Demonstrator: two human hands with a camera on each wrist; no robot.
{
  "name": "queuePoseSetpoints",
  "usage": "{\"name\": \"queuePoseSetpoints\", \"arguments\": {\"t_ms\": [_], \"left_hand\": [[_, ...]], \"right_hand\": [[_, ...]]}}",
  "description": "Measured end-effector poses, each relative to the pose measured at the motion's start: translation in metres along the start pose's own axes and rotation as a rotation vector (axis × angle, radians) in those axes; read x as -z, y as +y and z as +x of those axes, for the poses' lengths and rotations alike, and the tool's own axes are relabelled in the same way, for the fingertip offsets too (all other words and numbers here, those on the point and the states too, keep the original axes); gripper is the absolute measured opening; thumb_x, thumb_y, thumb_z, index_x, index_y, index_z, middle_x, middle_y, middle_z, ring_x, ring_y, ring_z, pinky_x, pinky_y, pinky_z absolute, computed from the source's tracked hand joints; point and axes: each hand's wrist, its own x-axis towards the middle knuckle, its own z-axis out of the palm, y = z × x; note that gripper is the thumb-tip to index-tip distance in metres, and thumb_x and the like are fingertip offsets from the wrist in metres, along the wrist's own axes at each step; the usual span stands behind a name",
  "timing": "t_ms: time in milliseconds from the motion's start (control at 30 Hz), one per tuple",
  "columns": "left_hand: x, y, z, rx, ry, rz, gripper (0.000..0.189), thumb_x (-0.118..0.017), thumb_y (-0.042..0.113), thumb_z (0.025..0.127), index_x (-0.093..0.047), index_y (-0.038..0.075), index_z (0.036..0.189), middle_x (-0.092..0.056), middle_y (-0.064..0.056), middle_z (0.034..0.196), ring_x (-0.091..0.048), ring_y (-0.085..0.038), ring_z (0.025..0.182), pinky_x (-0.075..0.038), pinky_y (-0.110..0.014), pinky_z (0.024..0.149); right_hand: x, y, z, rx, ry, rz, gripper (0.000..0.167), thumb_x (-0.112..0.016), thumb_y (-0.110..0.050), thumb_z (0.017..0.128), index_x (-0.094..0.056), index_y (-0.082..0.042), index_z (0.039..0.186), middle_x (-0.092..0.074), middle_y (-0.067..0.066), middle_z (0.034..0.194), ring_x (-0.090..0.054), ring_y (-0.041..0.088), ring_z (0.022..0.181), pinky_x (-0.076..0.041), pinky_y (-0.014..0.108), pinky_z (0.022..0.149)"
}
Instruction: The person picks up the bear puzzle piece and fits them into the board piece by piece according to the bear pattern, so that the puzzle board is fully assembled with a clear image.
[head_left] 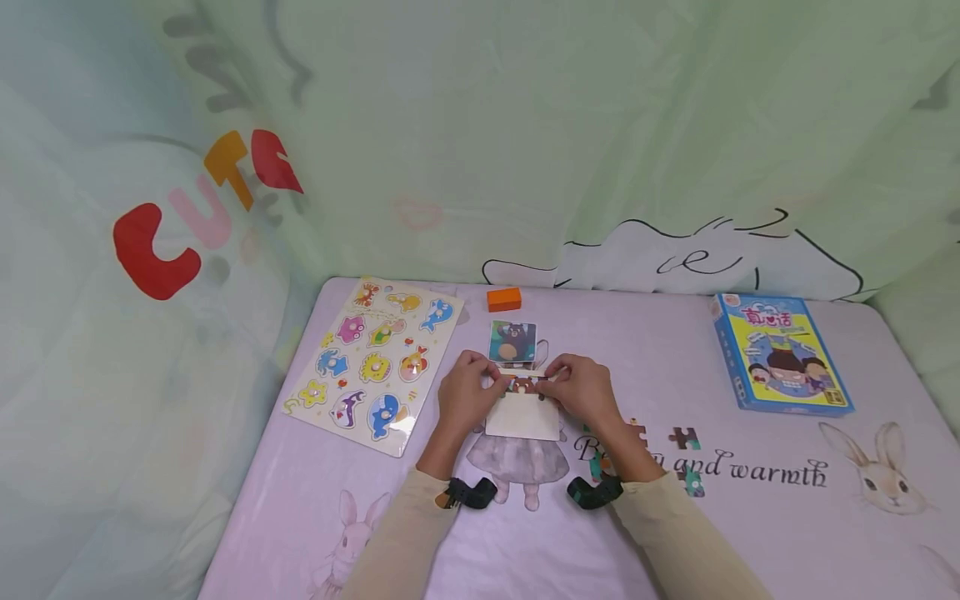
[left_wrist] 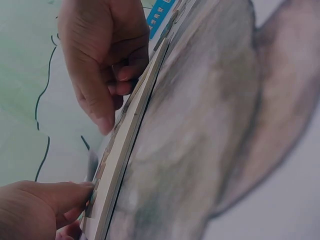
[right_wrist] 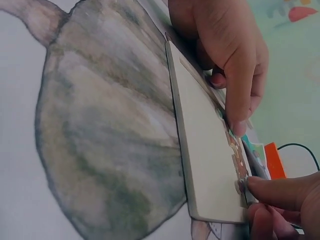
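Left hand (head_left: 467, 396) and right hand (head_left: 583, 390): fingers nearly together, thumbs on top, seemingly pinching opposite ends of the bear-faced puzzle pieces (head_left: 523, 385), which sit between them at the far part of the cream board (head_left: 522, 417). Advisable: hold both ends level, settle them with even thumb pressure, checking against the bear card (head_left: 513, 342) just beyond the fingers.

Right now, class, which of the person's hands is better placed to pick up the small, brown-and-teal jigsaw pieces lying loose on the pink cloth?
Probably the right hand: the loose pieces lie on its side of the cream rectangular puzzle board, while the left hand would have to reach across.
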Motion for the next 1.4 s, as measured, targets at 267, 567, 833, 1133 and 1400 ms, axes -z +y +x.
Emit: {"name": "queuePoseSetpoints", "arguments": {"t_ms": [267, 567, 833, 1133, 1400], "left_hand": [[0.0, 0.001, 0.0, 0.008, -0.001, -0.01, 0.02, -0.077, 0.037, 0.09, -0.069, 0.02, 0.083, -0.059, 0.001, 0.107, -0.06, -0.015, 0.091, -0.049, -0.031, 0.078], [0.0, 0.003, 0.0, 0.023, -0.042, -0.03, 0.021, -0.08, 0.04, 0.086, -0.072, 0.021, 0.09, -0.057, 0.001, 0.109, -0.06, -0.016, 0.095, -0.047, -0.033, 0.08], [-0.008, 0.019, -0.007, 0.084, 0.027, 0.078, 0.035, -0.081, 0.057, 0.08, -0.069, 0.025, 0.084, -0.051, -0.002, 0.11, -0.057, -0.017, 0.088, -0.044, -0.031, 0.067], [-0.016, 0.038, -0.011, 0.127, 0.086, 0.091, 0.034, -0.088, 0.049, 0.075, -0.066, 0.023, 0.08, -0.046, -0.002, 0.106, -0.05, -0.019, 0.093, -0.039, -0.031, 0.063], [-0.018, 0.044, -0.011, 0.081, 0.063, 0.023, 0.015, -0.087, 0.036, 0.081, -0.083, 0.031, 0.095, -0.053, 0.003, 0.109, -0.049, -0.018, 0.1, -0.043, -0.031, 0.068]], "right_hand": [[0.011, 0.007, 0.004, -0.01, -0.11, 0.012, 0.024, -0.08, -0.022, 0.088, -0.075, -0.011, 0.108, -0.064, 0.009, 0.09, -0.055, 0.022, 0.077, -0.046, 0.027, 0.059], [0.008, 0.011, 0.006, 0.007, -0.114, 0.003, 0.022, -0.081, -0.02, 0.086, -0.077, -0.013, 0.106, -0.061, 0.007, 0.089, -0.053, 0.023, 0.079, -0.044, 0.028, 0.059], [0.007, 0.012, 0.006, 0.021, -0.102, 0.002, 0.023, -0.081, -0.021, 0.087, -0.077, -0.014, 0.108, -0.062, 0.007, 0.089, -0.054, 0.022, 0.078, -0.045, 0.027, 0.059], [0.008, 0.012, 0.006, 0.004, -0.117, 0.017, 0.023, -0.082, -0.021, 0.086, -0.077, -0.014, 0.108, -0.062, 0.007, 0.088, -0.055, 0.021, 0.071, -0.045, 0.028, 0.058], [0.008, 0.014, 0.005, 0.027, -0.105, 0.005, 0.023, -0.082, -0.023, 0.087, -0.078, -0.015, 0.107, -0.063, 0.006, 0.087, -0.053, 0.021, 0.075, -0.043, 0.027, 0.057]]}}
